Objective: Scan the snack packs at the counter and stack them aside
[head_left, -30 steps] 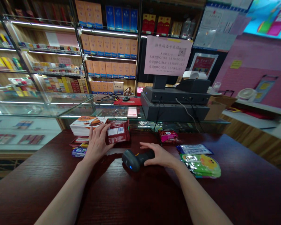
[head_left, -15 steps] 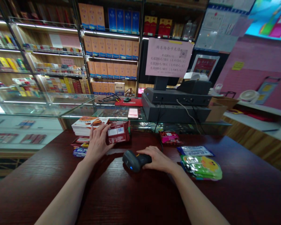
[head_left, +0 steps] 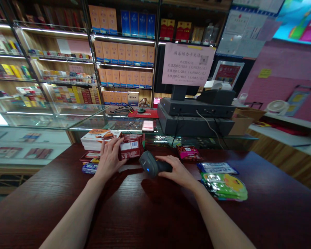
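My right hand (head_left: pixel 178 170) is wrapped round the handle of a dark grey barcode scanner (head_left: pixel 149 164), raised a little over the table with a blue light glowing on it. My left hand (head_left: pixel 110 156) grips the left side of a dark red snack packet (head_left: pixel 132 146), thumb low and fingers at its upper edge. The packet's white barcode label faces me. Beside that hand lie a white and orange box (head_left: pixel 93 139), a red packet (head_left: pixel 89 155) and a blue packet (head_left: pixel 89 168), partly hidden by my hand.
To the right on the brown table (head_left: pixel 134 214) lie a pink-red packet (head_left: pixel 188 153), a blue-silver packet (head_left: pixel 218 168) and a green pouch with a yellow duck (head_left: pixel 226 186). Behind stand a glass counter (head_left: pixel 114 122) and a cash register (head_left: pixel 194 119).
My right hand has lifted the scanner slightly up and away from me, closer to the dark red packet. My left hand stays on the packet.
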Available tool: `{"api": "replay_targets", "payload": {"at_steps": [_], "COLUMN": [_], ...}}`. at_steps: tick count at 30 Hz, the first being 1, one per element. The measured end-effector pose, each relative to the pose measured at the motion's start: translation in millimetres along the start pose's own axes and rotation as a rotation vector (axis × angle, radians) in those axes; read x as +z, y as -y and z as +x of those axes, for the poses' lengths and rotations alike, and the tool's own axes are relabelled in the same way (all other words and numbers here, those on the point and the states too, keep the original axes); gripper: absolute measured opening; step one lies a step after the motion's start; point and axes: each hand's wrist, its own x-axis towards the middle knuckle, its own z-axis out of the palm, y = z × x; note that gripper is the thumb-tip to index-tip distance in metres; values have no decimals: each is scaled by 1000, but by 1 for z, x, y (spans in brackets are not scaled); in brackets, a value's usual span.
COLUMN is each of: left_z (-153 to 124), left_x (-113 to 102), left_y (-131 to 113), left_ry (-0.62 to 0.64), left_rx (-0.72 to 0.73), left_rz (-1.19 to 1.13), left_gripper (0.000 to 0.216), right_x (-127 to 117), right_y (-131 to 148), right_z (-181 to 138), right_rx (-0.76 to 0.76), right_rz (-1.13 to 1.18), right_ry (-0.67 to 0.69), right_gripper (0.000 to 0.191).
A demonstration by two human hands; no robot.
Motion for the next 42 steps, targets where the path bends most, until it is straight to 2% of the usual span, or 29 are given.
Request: {"api": "replay_targets", "payload": {"at_steps": [10, 32, 42], "left_z": [-2, -2, 0], "left_x": [2, 2, 0], "left_y": [2, 2, -3], "left_ry": [-20, -14, -45], "left_rx": [-3, -1, 6], "left_rz": [15, 17, -14], "left_gripper": [86, 81, 81], "right_x": [-7, -6, -1], "right_y": [2, 0, -3], "right_z": [-1, -2, -2], "right_rx": [4, -5, 4], "right_rz": [86, 47, -27], "right_ry": [-12, 34, 207], "right_gripper": [53, 50, 56]}}
